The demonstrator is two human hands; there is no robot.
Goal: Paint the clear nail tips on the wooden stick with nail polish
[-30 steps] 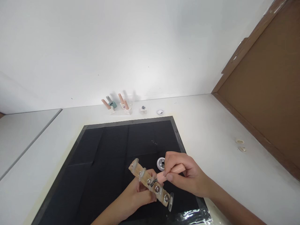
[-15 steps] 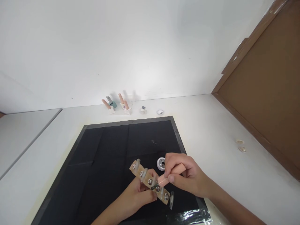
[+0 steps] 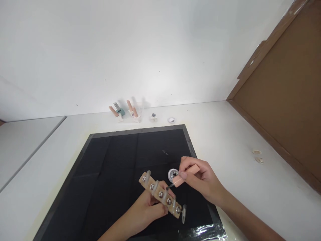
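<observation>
nail strip: light, stiff, tips fragile; gripped mid-bar by left hand | brush cap pinched by right hand, just above strip

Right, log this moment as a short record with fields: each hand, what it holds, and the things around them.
left hand: grips a wooden strip of clear nail tips on metal studs
right hand: pinches a peach brush handle, dark brush tip toward the strip
near the brush: small round dish
surface: black mat on a white table
far edge: small polish bottles
right side: brown board
</observation>
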